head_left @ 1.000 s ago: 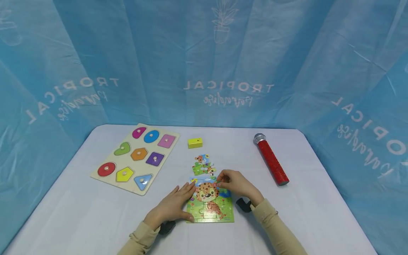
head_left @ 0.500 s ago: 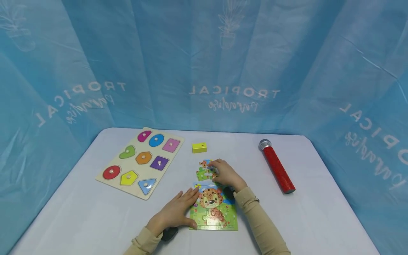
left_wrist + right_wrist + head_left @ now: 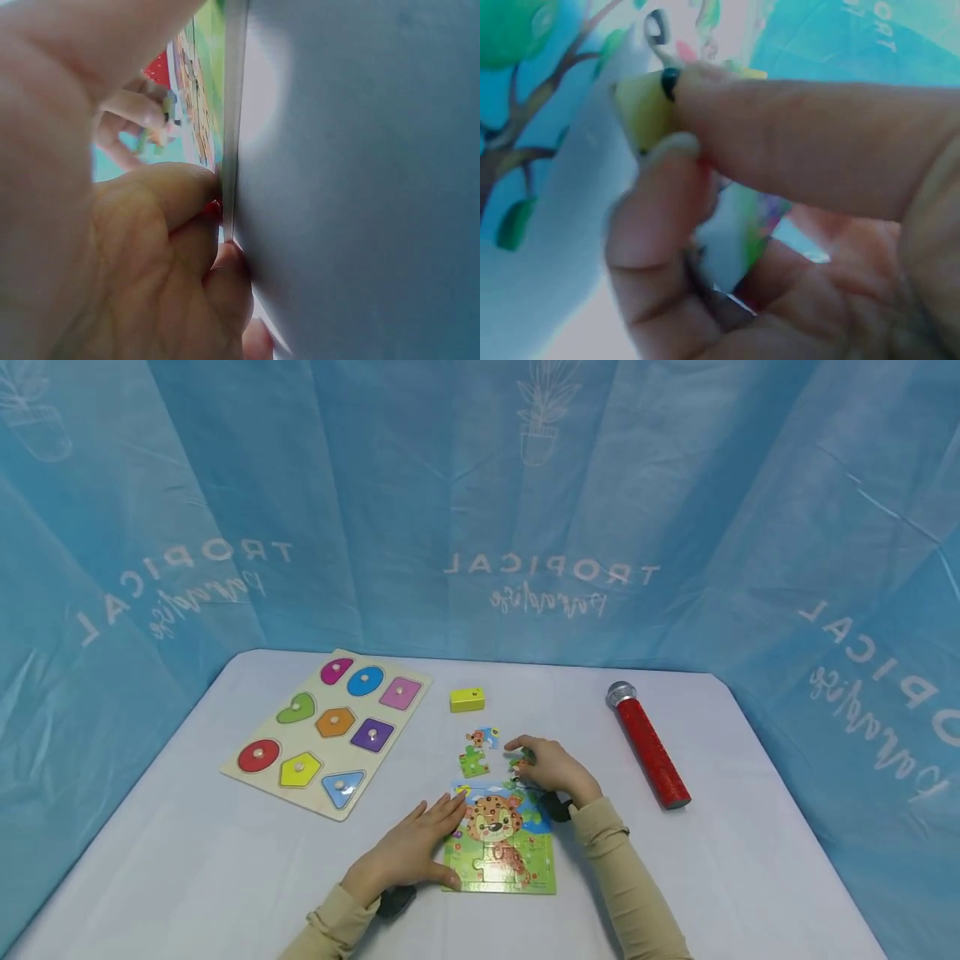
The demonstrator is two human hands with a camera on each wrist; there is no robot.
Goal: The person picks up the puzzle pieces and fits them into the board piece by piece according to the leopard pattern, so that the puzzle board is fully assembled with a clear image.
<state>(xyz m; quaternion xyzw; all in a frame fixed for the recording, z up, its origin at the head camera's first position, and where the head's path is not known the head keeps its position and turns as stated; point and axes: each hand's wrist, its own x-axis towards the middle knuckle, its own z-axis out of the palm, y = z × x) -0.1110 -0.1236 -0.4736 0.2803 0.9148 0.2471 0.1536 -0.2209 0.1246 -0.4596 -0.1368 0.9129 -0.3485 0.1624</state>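
Note:
A jigsaw puzzle (image 3: pixel 498 852) with a leopard cub picture lies on the table, its upper edge partly hidden by the right hand. My left hand (image 3: pixel 408 853) rests against its left side, fingers spread in the head view; the left wrist view shows fingertips touching the board's edge (image 3: pixel 232 112). Above the puzzle's upper right corner, my right hand (image 3: pixel 558 772) holds a puzzle piece (image 3: pixel 645 109) between thumb and index finger. Beyond the puzzle lie a green loose piece (image 3: pixel 472 763) and an orange-and-blue loose piece (image 3: pixel 483 738).
A wooden peg board (image 3: pixel 306 794) with colourful shapes lies at the left. Toward the back sits a small yellow block (image 3: pixel 467 700). At the right is a red toy microphone (image 3: pixel 651 752). Blue curtains (image 3: pixel 480 510) surround the white table (image 3: pixel 757 860).
My right hand went from the puzzle's upper right corner to the loose pieces, then drew back right with one piece. The left hand stays at the puzzle's left side.

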